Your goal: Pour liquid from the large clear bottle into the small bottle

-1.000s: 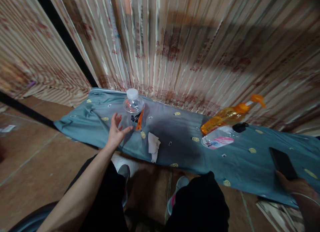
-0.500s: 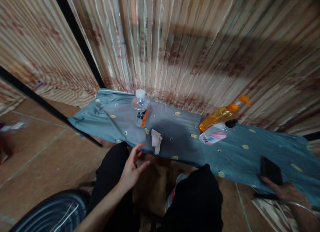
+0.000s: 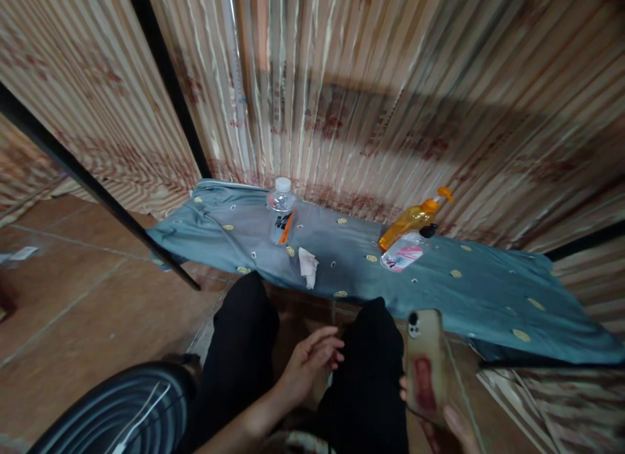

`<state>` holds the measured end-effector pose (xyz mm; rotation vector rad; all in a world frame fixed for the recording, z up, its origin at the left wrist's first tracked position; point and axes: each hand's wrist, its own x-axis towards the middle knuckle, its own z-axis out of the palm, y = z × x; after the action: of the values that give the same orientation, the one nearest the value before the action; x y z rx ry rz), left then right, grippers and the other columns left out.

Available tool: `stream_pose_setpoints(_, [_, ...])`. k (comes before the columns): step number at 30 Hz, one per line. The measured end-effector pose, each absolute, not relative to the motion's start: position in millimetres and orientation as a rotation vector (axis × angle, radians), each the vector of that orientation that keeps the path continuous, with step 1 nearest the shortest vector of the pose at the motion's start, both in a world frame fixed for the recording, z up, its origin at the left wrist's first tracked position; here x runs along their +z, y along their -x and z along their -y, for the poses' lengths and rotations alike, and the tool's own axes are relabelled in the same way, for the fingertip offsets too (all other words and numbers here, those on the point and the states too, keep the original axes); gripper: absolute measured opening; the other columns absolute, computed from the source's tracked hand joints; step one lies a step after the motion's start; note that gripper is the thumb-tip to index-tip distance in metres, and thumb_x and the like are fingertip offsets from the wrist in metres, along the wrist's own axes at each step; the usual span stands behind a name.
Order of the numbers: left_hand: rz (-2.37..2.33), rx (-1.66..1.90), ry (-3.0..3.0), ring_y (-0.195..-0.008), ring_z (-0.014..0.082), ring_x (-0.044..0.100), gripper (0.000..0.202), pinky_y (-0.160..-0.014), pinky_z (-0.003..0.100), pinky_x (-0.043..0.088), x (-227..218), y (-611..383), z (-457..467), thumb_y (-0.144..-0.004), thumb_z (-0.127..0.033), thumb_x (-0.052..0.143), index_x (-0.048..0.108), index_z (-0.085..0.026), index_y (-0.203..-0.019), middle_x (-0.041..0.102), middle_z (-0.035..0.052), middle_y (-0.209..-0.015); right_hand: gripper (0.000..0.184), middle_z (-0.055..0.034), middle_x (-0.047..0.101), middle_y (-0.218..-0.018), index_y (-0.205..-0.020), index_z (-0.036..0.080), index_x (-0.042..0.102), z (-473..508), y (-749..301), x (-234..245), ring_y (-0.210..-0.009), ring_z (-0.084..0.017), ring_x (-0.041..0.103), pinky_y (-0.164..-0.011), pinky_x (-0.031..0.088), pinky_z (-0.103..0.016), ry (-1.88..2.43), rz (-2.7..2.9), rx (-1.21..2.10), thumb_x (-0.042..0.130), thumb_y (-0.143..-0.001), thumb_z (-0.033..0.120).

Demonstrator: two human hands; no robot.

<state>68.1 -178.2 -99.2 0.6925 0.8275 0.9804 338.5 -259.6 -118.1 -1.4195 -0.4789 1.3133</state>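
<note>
My right hand (image 3: 458,426) grips a smartphone (image 3: 427,337) upright in front of the bench's near edge. Its clear case, camera corner and a red patch face me. My left hand (image 3: 308,364) hovers between my knees, fingers loosely stretched and nothing in them. A crumpled white tissue (image 3: 308,266) lies at the cloth's front edge, beyond the left hand. Behind it stands a clear plastic bottle (image 3: 282,213) with a white cap and a black-orange label. Farther right, an orange pump bottle (image 3: 407,225) and a clear bottle with a pink label (image 3: 403,253) lie tilted side by side.
A blue-green patterned cloth (image 3: 342,271) covers the narrow bench. Black poles (image 3: 166,76) rise at its left, before a striped curtain (image 3: 342,115). A ridged black round object (image 3: 122,408) with a white cable sits at lower left.
My right hand has lifted the phone off the cloth at far right and brought it inward, back towards me. My left hand has drawn back from near the tissue to between my knees.
</note>
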Motion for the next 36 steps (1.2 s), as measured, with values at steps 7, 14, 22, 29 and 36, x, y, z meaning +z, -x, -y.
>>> stream_pose_setpoints(7, [-0.750, 1.205, -0.572, -0.135, 0.0306, 0.047, 0.066, -0.111, 0.045, 0.035, -81, -66, 166, -0.074, -0.055, 0.072, 0.059, -0.022, -0.130, 0.055, 0.0140, -0.140, 0.064, -0.0123, 0.070, -0.119, -0.124, 0.020, 0.059, 184, -202, -88, -0.105, -0.028, 0.068, -0.096, 0.053, -0.044, 1.272, 0.984, 1.323, 0.078, -0.069, 0.045])
stream_pose_setpoints(14, [-0.761, 1.431, -0.341, -0.129, 0.0257, 0.053, 0.056, -0.112, 0.040, 0.038, -74, -48, 158, -0.077, -0.052, 0.069, 0.059, -0.024, -0.124, 0.066, 0.0041, -0.127, 0.087, -0.0182, 0.059, -0.133, -0.142, 0.015, 0.042, 177, -145, -79, -0.123, -0.034, 0.056, -0.104, 0.046, -0.055, 1.549, 1.527, 0.681, 0.078, -0.068, 0.042])
stream_pose_setpoints(22, [-0.760, 1.320, -0.210, -0.108, 0.0262, 0.068, 0.050, -0.099, 0.042, 0.050, -54, -24, 164, -0.088, -0.050, 0.057, 0.056, -0.020, -0.128, 0.074, 0.0073, -0.108, 0.044, -0.0110, 0.067, -0.122, -0.133, 0.020, 0.053, 189, -164, -71, -0.101, -0.020, 0.067, -0.090, 0.054, -0.036, 1.396, 1.543, 0.689, 0.050, -0.094, 0.039])
stream_pose_setpoints(29, [-0.748, 1.322, -0.210, -0.103, 0.0287, 0.070, 0.057, -0.093, 0.040, 0.054, -32, -26, 172, -0.085, -0.050, 0.062, 0.056, -0.016, -0.131, 0.075, 0.0093, -0.104, 0.038, 0.0001, 0.064, -0.062, -0.094, 0.016, 0.071, 169, -204, -103, -0.052, -0.012, 0.055, -0.052, 0.046, -0.024, 1.447, 1.282, 0.822, 0.053, -0.089, 0.049])
stream_pose_setpoints(36, [-0.728, 1.362, -0.299, -0.111, 0.0294, 0.066, 0.067, -0.093, 0.041, 0.053, -34, -33, 172, -0.080, -0.057, 0.064, 0.049, -0.021, -0.135, 0.072, 0.0075, -0.115, 0.055, -0.0166, 0.065, -0.122, -0.120, 0.015, 0.062, 177, -264, -139, -0.103, -0.027, 0.064, -0.094, 0.049, -0.046, 1.732, 1.234, 0.387, 0.047, -0.089, 0.057])
